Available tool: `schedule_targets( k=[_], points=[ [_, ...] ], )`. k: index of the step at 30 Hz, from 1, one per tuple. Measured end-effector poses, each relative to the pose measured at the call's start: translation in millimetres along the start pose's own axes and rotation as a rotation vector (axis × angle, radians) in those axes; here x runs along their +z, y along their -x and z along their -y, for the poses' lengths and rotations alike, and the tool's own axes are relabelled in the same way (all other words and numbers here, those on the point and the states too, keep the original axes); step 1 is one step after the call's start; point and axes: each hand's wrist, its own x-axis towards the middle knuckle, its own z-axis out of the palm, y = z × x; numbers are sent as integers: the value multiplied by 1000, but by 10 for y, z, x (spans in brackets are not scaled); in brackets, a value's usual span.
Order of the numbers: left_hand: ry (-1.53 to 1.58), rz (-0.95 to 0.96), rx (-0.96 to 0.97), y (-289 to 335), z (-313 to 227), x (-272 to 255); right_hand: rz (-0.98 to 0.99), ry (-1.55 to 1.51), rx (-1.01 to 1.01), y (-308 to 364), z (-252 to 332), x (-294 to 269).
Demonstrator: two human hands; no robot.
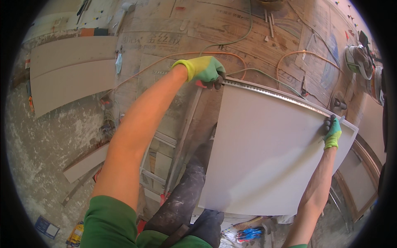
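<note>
A large pale, flat board (264,153) lies in front of my legs, tilted slightly in view. Along its far edge stretches a shiny metal tape measure blade (277,94) with dark marks. My left hand (206,72), in a yellow-green glove with dark fingertips, is closed on the blade's left end at the board's far left corner. My right hand (332,132), gloved alike, is closed at the blade's right end near the far right corner. A small pale tip sticks out beside its fingers; I cannot make out what it is.
Brown protective sheeting (161,41) covers the far floor, crossed by an orange cord (186,53) and a green hose (248,25). Two panels (74,74) lie at the left. A metal frame like a ladder (165,138) is beside my leg. Shoes (359,62) stand far right.
</note>
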Motion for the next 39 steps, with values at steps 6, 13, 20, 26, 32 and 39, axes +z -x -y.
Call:
schedule_targets(
  k=[6,13,20,26,32,39],
  points=[
    [-11,24,23,18,-6,-21,-74,37,-15,-24,9,-36],
    [-1,50,19,14,-4,-28,-19,-11,11,-45,27,-90],
    [-11,41,-3,18,-22,-38,-19,-37,32,-23,78,-90],
    [-12,52,10,24,-17,-36,-15,-32,29,-43,99,-120],
    [-30,37,-10,21,-22,-41,-46,-12,-6,-119,91,-172],
    [-13,49,15,-6,11,-40,3,-7,47,-171,94,-250]
  ],
)
